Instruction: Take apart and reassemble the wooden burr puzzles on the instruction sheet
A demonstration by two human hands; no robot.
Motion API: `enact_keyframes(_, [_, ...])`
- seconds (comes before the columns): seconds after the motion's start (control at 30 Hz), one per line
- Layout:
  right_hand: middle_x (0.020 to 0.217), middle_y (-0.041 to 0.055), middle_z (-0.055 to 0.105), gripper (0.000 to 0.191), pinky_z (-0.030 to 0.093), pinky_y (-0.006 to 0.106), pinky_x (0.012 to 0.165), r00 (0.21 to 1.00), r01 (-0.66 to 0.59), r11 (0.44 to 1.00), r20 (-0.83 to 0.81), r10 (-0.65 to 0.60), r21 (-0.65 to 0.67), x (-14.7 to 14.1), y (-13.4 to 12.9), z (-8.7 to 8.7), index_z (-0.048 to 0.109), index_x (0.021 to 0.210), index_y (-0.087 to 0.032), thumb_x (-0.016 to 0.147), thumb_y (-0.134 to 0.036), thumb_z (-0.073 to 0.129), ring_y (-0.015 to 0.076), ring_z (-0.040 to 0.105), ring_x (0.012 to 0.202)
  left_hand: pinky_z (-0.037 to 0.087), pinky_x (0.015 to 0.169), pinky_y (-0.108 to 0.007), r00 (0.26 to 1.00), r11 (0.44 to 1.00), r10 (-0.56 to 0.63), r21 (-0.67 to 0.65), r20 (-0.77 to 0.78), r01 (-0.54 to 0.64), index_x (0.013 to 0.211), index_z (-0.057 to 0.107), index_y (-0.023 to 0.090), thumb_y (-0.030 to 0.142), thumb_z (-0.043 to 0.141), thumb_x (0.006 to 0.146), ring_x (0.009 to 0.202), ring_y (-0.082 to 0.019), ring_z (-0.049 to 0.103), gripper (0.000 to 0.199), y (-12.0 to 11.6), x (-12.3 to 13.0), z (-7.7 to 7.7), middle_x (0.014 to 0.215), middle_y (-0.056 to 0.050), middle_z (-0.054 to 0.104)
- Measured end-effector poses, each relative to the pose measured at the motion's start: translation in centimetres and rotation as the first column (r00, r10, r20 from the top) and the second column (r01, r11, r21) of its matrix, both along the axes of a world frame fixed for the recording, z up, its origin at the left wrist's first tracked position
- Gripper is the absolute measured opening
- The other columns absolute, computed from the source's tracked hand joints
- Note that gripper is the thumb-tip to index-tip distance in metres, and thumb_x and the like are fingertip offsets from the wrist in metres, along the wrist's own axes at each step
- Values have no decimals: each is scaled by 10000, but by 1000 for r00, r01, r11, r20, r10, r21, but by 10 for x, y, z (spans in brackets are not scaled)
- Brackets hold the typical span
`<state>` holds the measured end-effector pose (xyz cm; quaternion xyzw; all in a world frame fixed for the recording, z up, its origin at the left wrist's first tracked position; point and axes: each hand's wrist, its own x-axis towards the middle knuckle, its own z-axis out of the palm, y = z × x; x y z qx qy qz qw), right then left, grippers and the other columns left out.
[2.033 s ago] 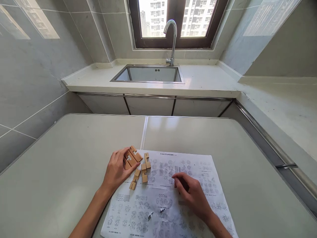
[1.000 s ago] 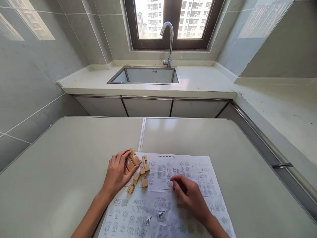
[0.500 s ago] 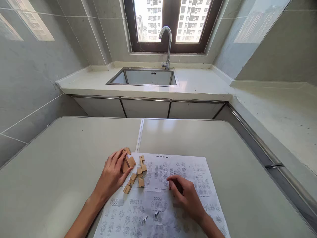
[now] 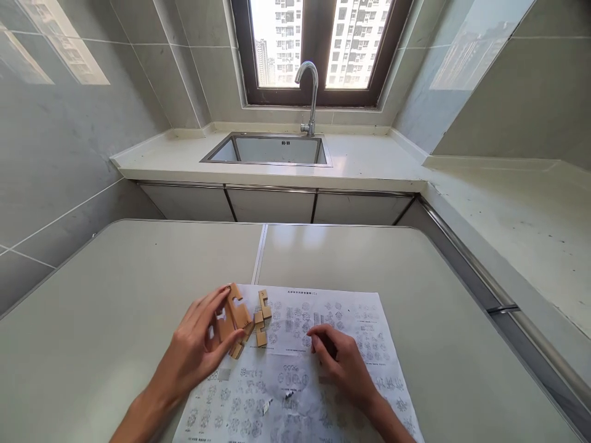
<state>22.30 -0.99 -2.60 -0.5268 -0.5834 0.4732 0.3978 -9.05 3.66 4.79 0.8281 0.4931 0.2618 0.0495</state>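
Observation:
My left hand (image 4: 196, 341) grips a cluster of notched wooden puzzle pieces (image 4: 237, 315) between thumb and fingers, tilted up above the paper's upper left corner. Partly behind that cluster, a loose notched wooden piece (image 4: 237, 351) lies on the sheet. Just right of it, more notched wooden pieces (image 4: 260, 329) lie in a column. Over the right half of the printed paper sheet (image 4: 295, 363), my right hand (image 4: 339, 363) hovers or rests with its fingers curled together. Whether anything is inside those fingers is hidden.
The sheet, covered in small diagrams and torn in two small spots, lies on a pale table (image 4: 115, 295) with a seam (image 4: 260, 252). Beyond are a counter (image 4: 369, 154), a sink (image 4: 277, 151), a faucet (image 4: 314, 98) and a window. A side counter (image 4: 521, 209) runs along the right.
My left hand has lifted and tilted the wooden cluster toward me, now covering part of the loose piece. My right hand stays nearly still. The camera view has tipped slightly upward.

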Motion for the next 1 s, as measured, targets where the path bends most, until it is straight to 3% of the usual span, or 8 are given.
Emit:
enact_keyframes(0.13, [852,53,716,344,524,292,592,966,-84,994,-248,65,-67,7,3,-2,716,1070,-224,1028,-544,596,184,651,680,517,1162,-531,974,975,-219,-26,63,221,1594,363,215,428,697,989,1461,-349,493,723,-15,55,3,1556,-170,543])
enact_keyframes(0.2, [1037,95,742,422,551,295,579,896,-165,977,-434,92,-135,12,4,-3,697,1202,-244,1005,-608,610,220,710,802,513,1170,-529,944,944,-324,-38,69,327,1590,356,189,414,718,975,1479,-351,470,749,-21,83,-4,1555,-183,545])
enact_keyframes(0.27, [1290,126,705,524,610,379,796,809,-246,951,-580,97,-185,16,6,-5,668,1329,-270,993,-666,594,270,724,1051,506,1177,-545,903,904,-424,-26,65,426,1595,338,158,413,745,951,1480,-364,465,803,-24,105,-14,1552,-202,545])
enact_keyframes(0.37, [1517,120,593,610,491,498,1106,669,-356,902,-740,62,-246,22,6,-5,613,1445,-296,1000,-707,538,319,597,1352,516,1157,-565,860,861,-508,16,55,508,1618,293,126,385,744,948,1469,-385,475,848,-24,125,-33,1521,-220,573])
enact_keyframes(0.47, [1594,87,526,562,388,503,1201,619,-410,862,-785,24,-297,24,5,-3,566,1498,-332,1005,-592,638,306,482,1476,528,1123,-601,844,842,-536,86,29,532,1638,251,109,406,706,978,1454,-413,486,855,-19,131,-50,1531,-248,559])
enact_keyframes(0.57, [1568,77,552,551,360,484,1215,604,-424,850,-797,10,-311,22,4,-2,568,1496,-339,986,-480,724,292,471,1485,530,1110,-606,835,835,-547,103,54,540,1658,206,119,475,670,998,1436,-409,508,882,-14,131,-61,1503,-255,580])
enact_keyframes(0.8, [1283,83,732,411,495,383,1021,594,-433,792,-797,-110,-431,15,2,-5,683,1360,-282,976,-415,744,271,663,1237,551,1114,-563,844,868,-479,-16,242,497,1663,185,223,561,753,904,1458,-391,492,1007,-12,123,-67,1569,-260,442])
enact_keyframes(1.0, [1258,111,741,472,522,379,964,629,-407,785,-767,-129,-466,20,3,-1,682,1350,-242,933,-439,785,285,698,1168,572,1087,-584,849,869,-443,-95,290,486,1642,202,267,610,824,800,1448,-418,494,1101,-11,120,-74,1588,-258,376])
